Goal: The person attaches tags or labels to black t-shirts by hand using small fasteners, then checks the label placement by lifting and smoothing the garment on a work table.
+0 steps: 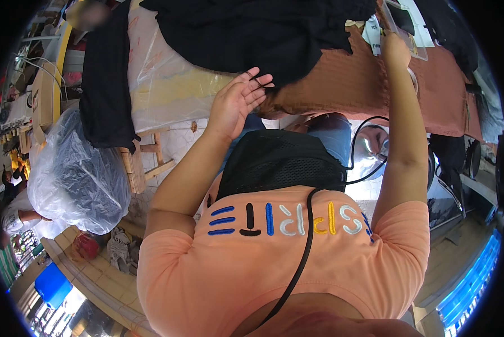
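Note:
My left hand (241,100) is raised at the near edge of the table, palm up with its fingers apart. Just beyond the fingertips lies a piece of black fabric (252,36), spread over the tabletop. My right arm stretches to the far right, where my right hand (395,51) is at a clear plastic tray (418,53). Its fingers are small and partly hidden, so whether they grip anything does not show. Right beside that hand is a white label or packet with dark print (371,35).
Brown cloth (342,84) covers the table's right part; clear plastic sheeting (162,84) covers the left. Black cloth (103,84) hangs over the left end. A large clear plastic bag (81,174) stands on the left, by a wooden frame (134,168). A black cable (305,241) crosses my chest.

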`<state>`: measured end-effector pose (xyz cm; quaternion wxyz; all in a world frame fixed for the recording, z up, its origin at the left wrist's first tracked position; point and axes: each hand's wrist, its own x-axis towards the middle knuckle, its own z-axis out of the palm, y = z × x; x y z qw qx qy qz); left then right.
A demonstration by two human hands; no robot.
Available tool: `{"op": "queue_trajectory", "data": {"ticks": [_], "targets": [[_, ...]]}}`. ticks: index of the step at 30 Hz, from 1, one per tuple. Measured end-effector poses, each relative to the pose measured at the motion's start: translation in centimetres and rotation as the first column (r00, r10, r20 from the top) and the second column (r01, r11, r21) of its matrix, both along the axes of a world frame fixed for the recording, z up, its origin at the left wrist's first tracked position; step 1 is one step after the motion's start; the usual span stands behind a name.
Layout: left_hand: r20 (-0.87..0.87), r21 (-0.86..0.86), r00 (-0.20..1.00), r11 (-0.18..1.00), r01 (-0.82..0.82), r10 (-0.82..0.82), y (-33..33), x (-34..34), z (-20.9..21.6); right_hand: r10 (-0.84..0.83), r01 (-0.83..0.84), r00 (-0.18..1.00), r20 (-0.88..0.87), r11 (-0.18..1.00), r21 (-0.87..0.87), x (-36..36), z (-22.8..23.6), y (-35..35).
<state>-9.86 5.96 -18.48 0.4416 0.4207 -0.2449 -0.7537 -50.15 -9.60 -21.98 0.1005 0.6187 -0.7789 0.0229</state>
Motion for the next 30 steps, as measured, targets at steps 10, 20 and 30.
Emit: {"op": "queue_trajectory", "data": {"ticks": [10, 20, 30], "targets": [[0.185, -0.053, 0.968, 0.985, -0.164, 0.171, -1.9, 0.3, -0.1, -0.037, 0.098, 0.88, 0.474, 0.99, -0.106, -2.7, 2.7, 0.7], [0.096, -0.398, 0.938, 0.877, -0.271, 0.333, -4.1, -0.7, 2.1, 0.254, -0.045, -0.156, 0.955, 0.964, -0.264, 7.9, 8.9, 6.3], [0.062, -0.508, 0.961, 0.837, -0.201, 0.269, -4.1, -1.3, 3.5, 0.277, -0.564, 0.041, 0.96, 0.799, -0.207, 17.1, 9.9, 7.4]]}}
